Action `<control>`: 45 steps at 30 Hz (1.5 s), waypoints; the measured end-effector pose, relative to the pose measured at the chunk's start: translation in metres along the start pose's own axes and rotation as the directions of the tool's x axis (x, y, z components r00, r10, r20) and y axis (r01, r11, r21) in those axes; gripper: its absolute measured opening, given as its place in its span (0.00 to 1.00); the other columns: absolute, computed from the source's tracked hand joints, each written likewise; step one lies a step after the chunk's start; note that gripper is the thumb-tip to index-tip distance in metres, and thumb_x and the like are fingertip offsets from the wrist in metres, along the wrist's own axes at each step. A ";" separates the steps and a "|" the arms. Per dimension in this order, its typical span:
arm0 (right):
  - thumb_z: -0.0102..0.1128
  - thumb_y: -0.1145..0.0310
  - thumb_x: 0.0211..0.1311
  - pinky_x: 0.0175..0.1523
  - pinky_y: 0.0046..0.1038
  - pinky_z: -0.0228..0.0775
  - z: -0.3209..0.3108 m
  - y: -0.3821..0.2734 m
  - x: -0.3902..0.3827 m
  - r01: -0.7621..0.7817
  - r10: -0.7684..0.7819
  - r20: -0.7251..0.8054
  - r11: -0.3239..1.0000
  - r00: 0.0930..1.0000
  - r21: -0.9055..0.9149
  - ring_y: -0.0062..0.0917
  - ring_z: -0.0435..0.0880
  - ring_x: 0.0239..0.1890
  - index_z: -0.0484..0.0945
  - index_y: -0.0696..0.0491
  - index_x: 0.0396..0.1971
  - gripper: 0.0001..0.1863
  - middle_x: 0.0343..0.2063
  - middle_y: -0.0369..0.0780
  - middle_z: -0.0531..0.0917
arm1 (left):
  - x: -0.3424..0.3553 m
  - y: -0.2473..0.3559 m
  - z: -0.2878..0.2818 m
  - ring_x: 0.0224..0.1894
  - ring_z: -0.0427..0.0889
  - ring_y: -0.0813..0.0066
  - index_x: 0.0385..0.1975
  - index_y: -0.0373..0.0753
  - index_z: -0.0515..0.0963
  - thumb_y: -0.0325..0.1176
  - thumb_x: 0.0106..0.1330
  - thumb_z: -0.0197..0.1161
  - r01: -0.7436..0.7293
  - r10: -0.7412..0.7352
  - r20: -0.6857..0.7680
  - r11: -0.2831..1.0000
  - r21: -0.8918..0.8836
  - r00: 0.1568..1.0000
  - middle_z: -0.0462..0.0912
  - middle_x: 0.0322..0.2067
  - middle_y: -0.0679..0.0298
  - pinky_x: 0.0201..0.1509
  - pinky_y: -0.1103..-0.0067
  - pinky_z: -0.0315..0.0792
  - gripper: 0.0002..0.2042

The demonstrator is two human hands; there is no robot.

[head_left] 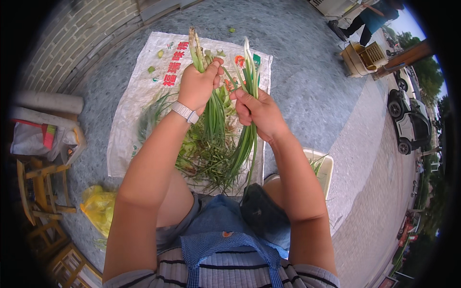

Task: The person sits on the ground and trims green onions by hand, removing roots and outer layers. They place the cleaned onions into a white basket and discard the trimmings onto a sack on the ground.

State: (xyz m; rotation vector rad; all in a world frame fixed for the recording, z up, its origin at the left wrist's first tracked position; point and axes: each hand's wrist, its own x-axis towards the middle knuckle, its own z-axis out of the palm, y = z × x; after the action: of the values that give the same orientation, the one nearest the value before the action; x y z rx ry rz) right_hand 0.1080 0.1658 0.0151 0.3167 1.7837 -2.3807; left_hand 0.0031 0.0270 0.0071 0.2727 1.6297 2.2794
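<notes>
Hands work above a white woven plastic sack (139, 96) spread flat on the grey speckled stone pavement (307, 72), and that sack serves as the landmark for everything else. The left hand (198, 85), with a pale grey watch strap (185, 112) on its wrist, is closed in a fist around a thick bunch of green spring onions (214, 115); the pale root ends stick up past the knuckles toward the far edge of the sack and the long leaves hang down over its middle. The right hand (259, 114), just beside the left, has its fingers curled narrowly around a smaller bundle of green spring onions (248, 139), thumb pressed on top, with white stalk ends pointing up and the leaves trailing down toward the sack's near edge. The two bunches are close but held apart.

On the sack beneath both hands lies a loose heap of green trimmings and leaves (204, 161), with a few small green scraps scattered near its far corner.

Right of the sack, near its lower corner, sits a cream rectangular plastic tub (328, 175) with some green stalks in it. Left of the sack stands a wooden stool (41, 192), and below the sack's left corner lies a crumpled yellow plastic bag (98, 206). Well beyond the sack's far right, a dark parked car (408, 122) stands beside the pavement.
</notes>
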 end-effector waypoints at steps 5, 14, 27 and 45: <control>0.52 0.61 0.69 0.21 0.18 0.55 0.009 0.007 -0.005 -0.003 0.002 -0.038 1.000 0.999 -0.027 0.13 0.62 0.15 0.74 0.57 0.36 0.13 0.16 0.30 0.69 | 0.018 0.007 -0.024 0.32 0.74 0.81 0.49 0.29 0.71 0.33 0.69 0.56 0.189 -0.189 0.033 0.922 -0.339 0.981 0.78 0.39 0.60 0.34 0.83 0.71 0.15; 0.67 0.71 0.57 0.30 0.16 0.67 0.018 0.006 -0.004 0.245 -0.287 -0.224 0.949 0.931 -0.199 0.11 0.74 0.24 0.79 0.57 0.32 0.08 0.25 0.32 0.81 | 0.002 0.011 -0.013 0.52 0.77 0.64 0.56 0.31 0.67 0.42 0.72 0.51 0.341 -0.194 0.390 0.871 -0.353 0.900 0.73 0.54 0.53 0.54 0.69 0.75 0.21; 0.69 0.72 0.52 0.33 0.17 0.69 0.017 0.021 0.003 0.280 -0.425 -0.232 0.834 0.875 -0.475 0.12 0.74 0.26 0.78 0.58 0.33 0.10 0.24 0.32 0.80 | -0.008 0.009 0.002 0.39 0.76 0.73 0.50 0.35 0.73 0.50 0.70 0.50 0.282 -0.218 0.275 0.935 -0.216 0.936 0.79 0.45 0.61 0.45 0.73 0.73 0.23; 0.62 0.68 0.59 0.25 0.17 0.60 -0.011 -0.005 0.002 0.075 -0.072 -0.150 0.997 0.986 0.012 0.12 0.70 0.20 0.77 0.55 0.37 0.09 0.23 0.33 0.79 | -0.007 0.005 -0.003 0.30 0.72 0.82 0.39 0.34 0.78 0.32 0.62 0.65 0.229 -0.211 0.340 0.973 -0.014 0.916 0.77 0.30 0.69 0.34 0.83 0.67 0.10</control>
State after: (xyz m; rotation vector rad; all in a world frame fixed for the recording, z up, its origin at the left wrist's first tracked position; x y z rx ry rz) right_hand 0.1062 0.1773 0.0160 0.4510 1.8690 -2.4852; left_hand 0.0084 0.0206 0.0108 0.4185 1.3495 1.9757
